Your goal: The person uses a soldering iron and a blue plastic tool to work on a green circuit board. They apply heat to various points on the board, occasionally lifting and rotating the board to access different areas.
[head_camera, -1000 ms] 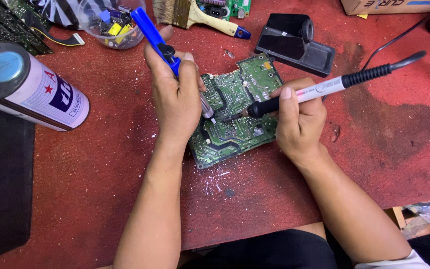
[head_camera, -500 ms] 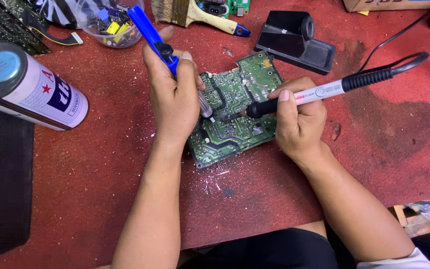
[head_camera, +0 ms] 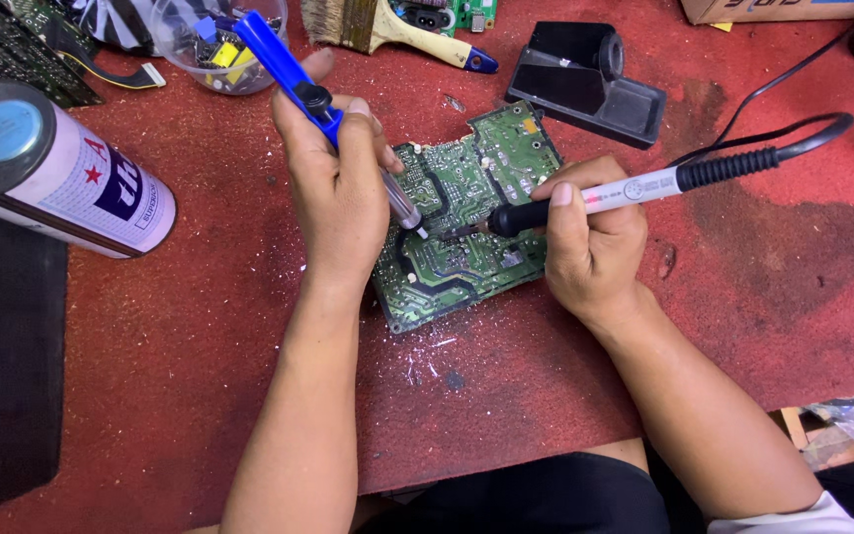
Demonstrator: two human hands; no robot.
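Left grip clasps a blue desoldering pump; right grip holds a soldering iron. Both tips meet on the green circuit board, flat on the red counter.

Left hand fisted upright, right hand in pen grip, fingers curled, forearms converging

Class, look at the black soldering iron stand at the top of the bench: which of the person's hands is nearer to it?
Right. The right hand sits just below the stand; the left hand is farther off, across the circuit board.
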